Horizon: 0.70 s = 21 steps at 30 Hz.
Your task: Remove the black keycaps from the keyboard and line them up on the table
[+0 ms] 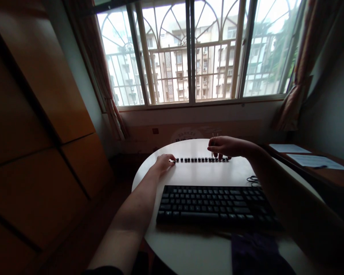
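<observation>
A row of small black keycaps [199,159] runs across the white round table. At the row's left end is my left hand [164,162], its fingertips closed around a dark keycap. My right hand [218,146] is over the right part of the row, with its fingers closed on a thin tool whose wire prongs point up, seemingly a keycap puller [215,135]. The tool's lower tip reaches down close to the keycaps; whether it touches one is too small to tell. Nearer to me lies a black keyboard [206,202], its right end partly hidden by my right forearm.
The white table [189,244] has a rounded far edge. A black cable [252,179] is coiled behind the keyboard, and a dark purple cloth [255,252] lies in front. Papers [315,161] and a pen rest on a brown surface at the right. A barred window stands beyond.
</observation>
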Available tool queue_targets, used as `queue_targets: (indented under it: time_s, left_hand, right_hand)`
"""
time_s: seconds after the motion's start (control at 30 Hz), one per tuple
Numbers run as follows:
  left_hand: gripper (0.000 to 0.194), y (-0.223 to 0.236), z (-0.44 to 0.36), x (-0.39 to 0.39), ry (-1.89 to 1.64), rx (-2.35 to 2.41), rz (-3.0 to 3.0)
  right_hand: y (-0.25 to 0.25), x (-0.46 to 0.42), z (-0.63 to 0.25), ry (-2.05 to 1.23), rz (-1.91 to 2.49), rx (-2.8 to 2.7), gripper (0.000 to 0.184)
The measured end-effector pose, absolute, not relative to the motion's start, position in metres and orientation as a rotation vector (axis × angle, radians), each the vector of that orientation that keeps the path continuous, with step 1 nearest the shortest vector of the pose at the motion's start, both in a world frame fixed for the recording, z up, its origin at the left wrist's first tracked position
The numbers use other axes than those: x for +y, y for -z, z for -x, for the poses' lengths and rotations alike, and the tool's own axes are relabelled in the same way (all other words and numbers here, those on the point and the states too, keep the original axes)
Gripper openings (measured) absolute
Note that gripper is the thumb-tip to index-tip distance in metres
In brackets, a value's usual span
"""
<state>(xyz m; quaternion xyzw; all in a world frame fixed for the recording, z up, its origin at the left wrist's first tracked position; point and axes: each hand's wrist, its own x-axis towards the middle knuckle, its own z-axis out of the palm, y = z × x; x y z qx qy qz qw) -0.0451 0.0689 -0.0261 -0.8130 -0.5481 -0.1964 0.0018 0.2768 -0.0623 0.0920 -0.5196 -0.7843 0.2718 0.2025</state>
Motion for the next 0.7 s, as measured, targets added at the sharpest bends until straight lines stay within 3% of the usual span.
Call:
queue_targets:
  time_s: [0.33, 0.7]
  left_hand:
    - [0.044, 0.031, 0.065, 0.083, 0.725, -1.809, 2.573]
    - [0.028, 0.037, 0.070, 0.083, 0.633, -1.850, 2.634]
  right_hand:
    - [-0.096, -0.068, -0.275, -0.766, 1.456, -2.177, 0.022]
    - [-0.099, -0.070, -0.277, -0.749, 1.493, -2.178, 0.023]
